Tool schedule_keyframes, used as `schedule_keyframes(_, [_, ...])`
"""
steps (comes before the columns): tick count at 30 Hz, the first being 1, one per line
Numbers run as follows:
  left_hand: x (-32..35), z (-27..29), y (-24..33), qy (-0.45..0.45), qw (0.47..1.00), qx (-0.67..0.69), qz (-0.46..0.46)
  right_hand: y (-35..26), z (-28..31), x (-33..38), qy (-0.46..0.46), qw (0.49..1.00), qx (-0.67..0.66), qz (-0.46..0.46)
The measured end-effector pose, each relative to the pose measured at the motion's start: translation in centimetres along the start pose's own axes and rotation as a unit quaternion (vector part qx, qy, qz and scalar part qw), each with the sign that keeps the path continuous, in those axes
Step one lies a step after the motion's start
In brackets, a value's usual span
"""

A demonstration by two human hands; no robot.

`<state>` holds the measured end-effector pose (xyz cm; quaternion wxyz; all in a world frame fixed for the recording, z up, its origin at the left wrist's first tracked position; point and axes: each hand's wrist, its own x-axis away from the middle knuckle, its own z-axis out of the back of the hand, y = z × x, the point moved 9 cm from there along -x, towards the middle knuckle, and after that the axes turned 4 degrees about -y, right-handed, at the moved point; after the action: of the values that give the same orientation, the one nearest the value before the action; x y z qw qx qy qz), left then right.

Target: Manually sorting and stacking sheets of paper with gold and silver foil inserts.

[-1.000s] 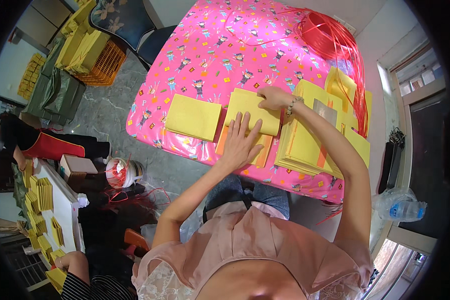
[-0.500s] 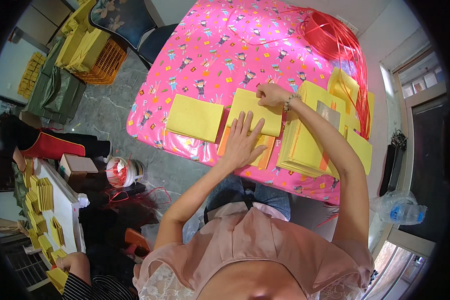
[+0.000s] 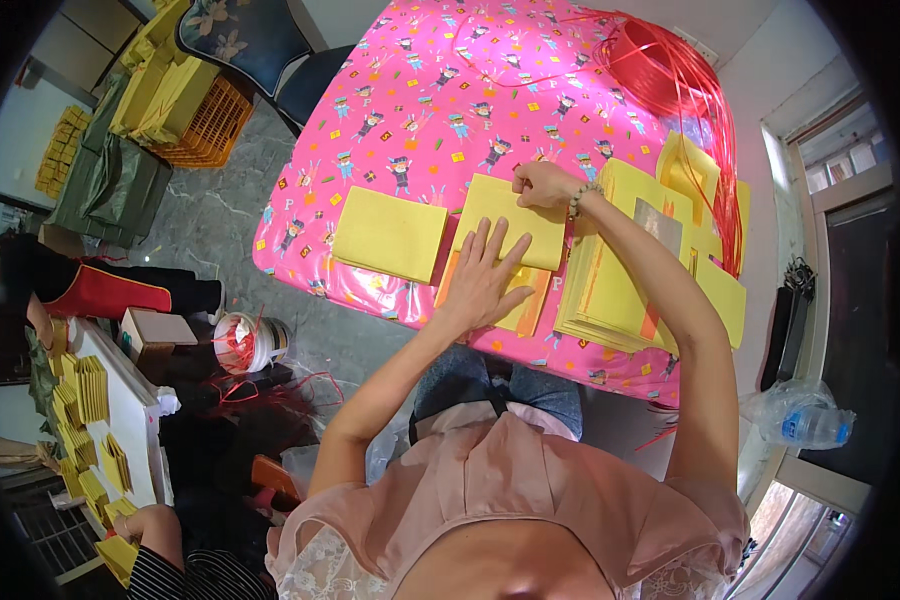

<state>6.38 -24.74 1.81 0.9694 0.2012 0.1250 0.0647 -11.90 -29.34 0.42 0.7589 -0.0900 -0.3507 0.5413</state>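
Note:
A sheet of yellow paper (image 3: 490, 192) with an orange band is folded over on the table in front of me. My left hand (image 3: 485, 278) lies flat on its lower part with fingers spread. At the sheet's far right corner my right hand (image 3: 544, 186) is curled into a fist, a beaded bracelet on its wrist; whether its fingers pinch anything is hidden. To the left rests a stack of folded yellow paper (image 3: 390, 232). A thick pile of flat yellow sheets (image 3: 610, 270), partly marked orange and silver, lies under my right forearm.
A pink patterned cloth (image 3: 400, 130) covers the table. Red plastic strapping (image 3: 660, 75) lies coiled at the far right, its strands trailing nearer. Other people work at a white table (image 3: 135, 440) with yellow bundles on the left. A bucket (image 3: 255, 343) stands on the floor.
Both hands stay on the folded sheet in nearly the same pose. The sheet and my left hand have shifted very slightly away from me.

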Motion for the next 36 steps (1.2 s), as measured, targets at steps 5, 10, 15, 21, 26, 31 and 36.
schedule_keyframes(5, [0.0,-0.2,-0.1,-0.012,1.0,0.0,-0.002,0.1,0.0,0.0,0.004,1.0,0.011,0.0])
schedule_keyframes(10, [-0.2,-0.2,0.0,-0.028,1.0,0.0,-0.009,-0.2,0.1,0.3,0.028,0.999,0.036,0.013])
schedule_keyframes(15, [-0.4,-0.3,0.1,-0.04,0.999,-0.001,-0.016,-0.5,0.1,0.3,0.03,0.997,0.065,0.003])
schedule_keyframes(21, [-0.3,-0.4,0.0,-0.037,0.999,-0.018,-0.02,-0.7,-0.2,0.1,0.029,0.996,0.086,-0.01])
schedule_keyframes(26, [-0.3,-0.8,0.2,-0.042,0.999,-0.023,-0.023,-0.3,-0.2,0.2,0.033,0.996,0.085,-0.002])
schedule_keyframes(31, [-0.4,-0.9,0.2,-0.046,0.998,-0.027,-0.024,-0.7,0.7,1.2,0.021,0.985,0.168,-0.043])
schedule_keyframes(36, [-0.2,-0.6,-0.1,-0.04,0.998,-0.037,-0.024,-4.8,-3.1,5.4,-0.125,0.955,0.253,-0.09])
